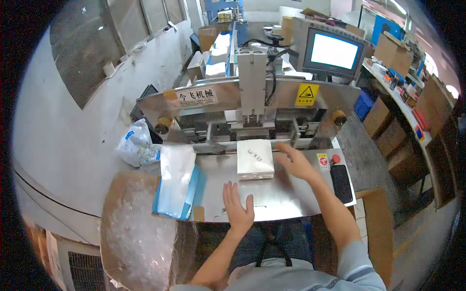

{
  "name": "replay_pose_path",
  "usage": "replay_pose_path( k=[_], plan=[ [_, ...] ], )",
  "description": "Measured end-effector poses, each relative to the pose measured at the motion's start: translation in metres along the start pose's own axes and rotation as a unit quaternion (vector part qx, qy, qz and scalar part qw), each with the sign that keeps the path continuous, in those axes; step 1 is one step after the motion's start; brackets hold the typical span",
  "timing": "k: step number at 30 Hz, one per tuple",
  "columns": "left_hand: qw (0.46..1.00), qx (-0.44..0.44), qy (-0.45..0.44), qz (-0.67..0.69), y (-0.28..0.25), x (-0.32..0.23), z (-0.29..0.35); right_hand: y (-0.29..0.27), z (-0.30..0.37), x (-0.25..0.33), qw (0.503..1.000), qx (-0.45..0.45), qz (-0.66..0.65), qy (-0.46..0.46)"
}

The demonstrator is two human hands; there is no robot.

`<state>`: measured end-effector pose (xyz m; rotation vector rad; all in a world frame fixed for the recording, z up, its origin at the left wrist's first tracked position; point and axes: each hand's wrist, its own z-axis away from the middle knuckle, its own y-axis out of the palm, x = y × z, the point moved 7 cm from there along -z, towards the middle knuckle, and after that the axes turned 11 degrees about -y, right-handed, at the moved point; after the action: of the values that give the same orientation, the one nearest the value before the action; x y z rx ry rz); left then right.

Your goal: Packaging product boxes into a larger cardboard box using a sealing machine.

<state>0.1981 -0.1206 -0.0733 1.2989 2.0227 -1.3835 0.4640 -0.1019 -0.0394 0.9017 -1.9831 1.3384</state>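
A white box-shaped stack point(255, 159) with handwriting on top sits on the metal worktable point(218, 167), right in front of the machine's opening. My right hand point(294, 162) is just to the right of the stack, its fingers apart and somewhat blurred, holding nothing. Nearer to me, my left hand point(238, 207) hovers over the table's front part with fingers stretched and thumb out, also empty. To the left of it, a pile of clear plastic bags point(175, 169) lies over a blue box point(195, 191).
Across the table stands a machine with a metal crossbar point(225, 97) and a lit screen point(334, 54). A black phone point(341, 183) and a red button point(336, 158) are at the table's right end. A carton of clear plastic point(141, 233) stands lower left, beside the wall.
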Motion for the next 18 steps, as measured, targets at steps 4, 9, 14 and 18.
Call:
replay_pose_path(
  k=[4, 9, 14, 18],
  plan=[
    [0.992, 0.027, -0.078, 0.092, 0.005, 0.015, -0.007, 0.01, 0.029, -0.002, 0.996, -0.006, -0.085, 0.023],
    [0.945, 0.094, -0.222, 0.22, 0.025, 0.027, -0.057, 0.011, 0.035, 0.004, 0.995, -0.005, -0.071, 0.07],
    [0.94, 0.142, -0.245, 0.188, 0.043, 0.045, -0.103, 0.029, 0.02, -0.003, 0.98, -0.082, -0.151, 0.098],
    [0.926, 0.203, -0.27, 0.171, 0.055, 0.036, -0.113, 0.038, 0.014, 0.006, 0.966, -0.039, -0.22, 0.129]
  ],
)
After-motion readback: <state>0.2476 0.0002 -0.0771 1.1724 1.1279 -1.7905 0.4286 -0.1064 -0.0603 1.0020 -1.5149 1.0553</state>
